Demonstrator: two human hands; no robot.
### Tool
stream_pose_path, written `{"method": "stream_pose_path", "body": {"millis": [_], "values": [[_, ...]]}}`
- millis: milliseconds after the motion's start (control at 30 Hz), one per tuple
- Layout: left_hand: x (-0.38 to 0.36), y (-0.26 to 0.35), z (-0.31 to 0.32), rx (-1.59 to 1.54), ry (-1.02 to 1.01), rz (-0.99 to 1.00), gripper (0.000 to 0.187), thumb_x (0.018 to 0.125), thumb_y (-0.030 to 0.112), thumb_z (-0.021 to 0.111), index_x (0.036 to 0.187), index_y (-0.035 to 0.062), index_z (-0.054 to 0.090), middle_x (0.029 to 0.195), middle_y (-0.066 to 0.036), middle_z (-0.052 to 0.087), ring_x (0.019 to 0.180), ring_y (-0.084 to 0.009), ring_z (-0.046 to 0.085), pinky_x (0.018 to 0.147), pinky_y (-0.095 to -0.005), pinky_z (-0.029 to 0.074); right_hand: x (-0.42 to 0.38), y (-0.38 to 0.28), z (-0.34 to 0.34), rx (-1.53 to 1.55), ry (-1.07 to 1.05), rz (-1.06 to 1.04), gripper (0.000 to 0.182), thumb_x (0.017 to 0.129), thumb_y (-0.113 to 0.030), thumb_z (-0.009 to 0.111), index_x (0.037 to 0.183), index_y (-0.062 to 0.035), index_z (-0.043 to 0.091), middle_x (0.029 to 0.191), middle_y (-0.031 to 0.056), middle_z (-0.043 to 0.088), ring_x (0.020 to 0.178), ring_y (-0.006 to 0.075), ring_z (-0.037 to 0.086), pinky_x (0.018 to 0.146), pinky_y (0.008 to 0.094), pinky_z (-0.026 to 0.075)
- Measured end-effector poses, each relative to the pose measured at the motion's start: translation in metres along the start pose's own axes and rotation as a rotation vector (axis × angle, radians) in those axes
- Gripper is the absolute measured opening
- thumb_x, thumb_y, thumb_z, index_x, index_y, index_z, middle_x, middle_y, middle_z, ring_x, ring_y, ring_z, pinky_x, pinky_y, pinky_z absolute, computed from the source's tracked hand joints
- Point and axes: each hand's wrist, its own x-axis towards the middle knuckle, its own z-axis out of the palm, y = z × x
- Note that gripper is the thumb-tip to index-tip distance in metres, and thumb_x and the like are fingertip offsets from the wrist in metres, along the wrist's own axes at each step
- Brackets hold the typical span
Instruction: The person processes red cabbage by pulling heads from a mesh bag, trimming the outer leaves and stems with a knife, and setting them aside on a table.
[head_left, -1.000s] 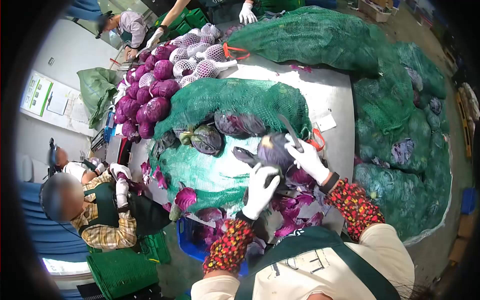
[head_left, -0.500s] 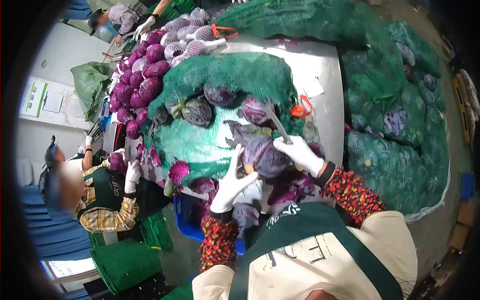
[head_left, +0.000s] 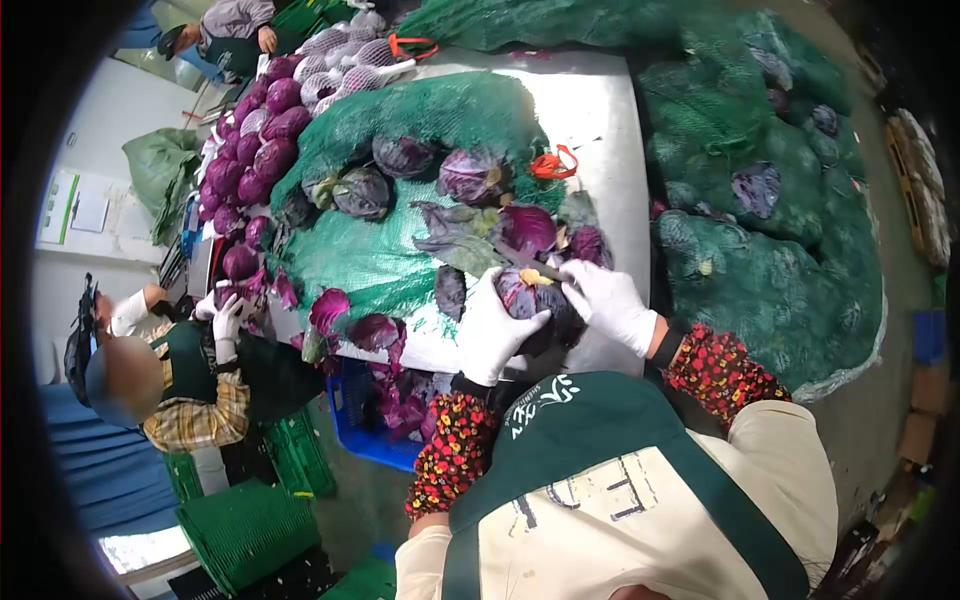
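A red cabbage with dark outer leaves sits at the table's near edge, its pale cut stem facing up. My left hand, in a white glove, is wrapped round its left side. In my gloved right hand is a knife, whose blade lies low across the cabbage close to the stem; the handle is hidden in my fist. Just beyond are a peeled purple cabbage and loose dark leaves. A small dark leaf lies beside my left hand.
A green mesh bag spills cabbages across the metal table. Purple cabbages are piled at the left, some in white foam nets. A blue crate of leaves stands below the edge. Full mesh sacks lie right; a co-worker stands left.
The cabbage has turned stem-up, and the knife has come down from upright to lie across it. The view has shifted. The co-worker's hands at the left have come together.
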Motion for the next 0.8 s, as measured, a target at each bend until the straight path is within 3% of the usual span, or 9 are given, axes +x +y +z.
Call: {"method": "stream_pose_path", "body": {"millis": [67, 100, 167, 500, 567, 633, 700, 733, 800], "values": [[0.011, 0.008, 0.004, 0.071, 0.017, 0.046, 0.092, 0.061, 0.031, 0.089, 0.132, -0.0038, 0.043, 0.121, -0.022, 0.055, 0.113, -0.0337, 0.056, 0.097, -0.0399, 0.046, -0.017, 0.002, -0.003, -0.143, -0.201, 0.077, 0.02, 0.093, -0.023, 0.056, 0.102, -0.0065, 0.051, 0.082, 0.0143, 0.064, 0.07, 0.0347, 0.066, 0.061, 0.0464, 0.054], [0.016, 0.009, 0.006, 0.076, 0.03, 0.079, 0.091, 0.06, 0.032, 0.089, 0.131, -0.0046, 0.044, 0.12, -0.023, 0.056, 0.112, -0.0337, 0.056, 0.096, -0.0396, 0.047, -0.023, 0.003, -0.003, -0.135, -0.196, 0.085, 0.016, 0.092, -0.021, 0.057, 0.1, -0.0096, 0.05, 0.077, 0.0134, 0.062, 0.066, 0.0351, 0.064, 0.058, 0.0452, 0.053], [0.024, 0.011, 0.004, 0.052, -0.018, 0.041, 0.091, 0.06, 0.033, 0.089, 0.13, -0.0055, 0.045, 0.119, -0.023, 0.057, 0.112, -0.0334, 0.057, 0.096, -0.0394, 0.047, -0.028, 0.005, -0.002, -0.16, -0.251, 0.11, 0.02, 0.091, -0.02, 0.056, 0.1, -0.003, 0.05, 0.079, 0.0159, 0.065, 0.068, 0.0361, 0.066, 0.059, 0.0461, 0.054], [0.038, 0.004, 0.01, 0.212, -0.025, -0.009, 0.087, 0.06, 0.043, 0.087, 0.123, -0.0054, 0.051, 0.114, -0.024, 0.059, 0.109, -0.0369, 0.058, 0.094, -0.0405, 0.048, 0.006, 0.02, 0.015, -0.233, -0.253, 0.098, 0.012, 0.087, -0.009, 0.052, 0.096, -0.0009, 0.052, 0.071, 0.0144, 0.066, 0.066, 0.0329, 0.069, 0.058, 0.0415, 0.055], [0.043, -0.004, 0.014, 0.262, -0.003, 0.028, 0.079, 0.061, 0.046, 0.086, 0.111, -0.0039, 0.052, 0.108, -0.022, 0.057, 0.102, -0.0361, 0.06, 0.083, -0.0413, 0.051, 0.01, 0.026, 0.021, -0.242, -0.236, 0.08, 0.014, 0.088, -0.009, 0.052, 0.096, 0.0016, 0.053, 0.071, 0.0153, 0.067, 0.067, 0.0337, 0.069, 0.058, 0.0413, 0.055], [0.041, 0.006, 0.012, 0.224, -0.042, -0.025, 0.081, 0.059, 0.045, 0.088, 0.113, -0.0026, 0.05, 0.108, -0.021, 0.056, 0.1, -0.038, 0.059, 0.082, -0.042, 0.052, 0.02, 0.027, 0.029, -0.299, -0.269, 0.091, 0.017, 0.088, -0.009, 0.051, 0.098, 0.0043, 0.055, 0.073, 0.0182, 0.067, 0.068, 0.0342, 0.069, 0.059, 0.042, 0.055], [0.025, 0.031, 0.019, 0.488, -0.025, 0.098, 0.087, 0.057, 0.046, 0.087, 0.12, -0.0007, 0.048, 0.121, -0.022, 0.054, 0.1, -0.0381, 0.06, 0.088, -0.0441, 0.05, 0.031, 0.051, 0.059, -0.327, -0.224, 0.192, 0.019, 0.088, -0.008, 0.048, 0.097, 0.0053, 0.058, 0.073, 0.0216, 0.067, 0.068, 0.0351, 0.069, 0.062, 0.0435, 0.055], [0.013, 0.043, 0.023, 0.581, -0.029, 0.129, 0.094, 0.055, 0.046, 0.088, 0.126, 0.0002, 0.046, 0.126, -0.02, 0.051, 0.102, -0.0378, 0.058, 0.089, -0.0441, 0.049, 0.035, 0.062, 0.062, -0.314, -0.226, 0.126, 0.019, 0.088, -0.009, 0.048, 0.095, 0.0052, 0.059, 0.074, 0.0218, 0.067, 0.069, 0.0352, 0.07, 0.063, 0.0438, 0.055], [0.002, 0.031, 0.02, 0.473, 0.073, 0.246, 0.097, 0.056, 0.039, 0.089, 0.132, 0.0011, 0.043, 0.13, -0.02, 0.049, 0.116, -0.0397, 0.052, 0.097, -0.0441, 0.045, 0.039, 0.074, 0.052, -0.284, -0.254, 0.084, 0.02, 0.088, -0.011, 0.048, 0.089, 0.0042, 0.061, 0.076, 0.0226, 0.067, 0.072, 0.0356, 0.069, 0.064, 0.0447, 0.055]]}}
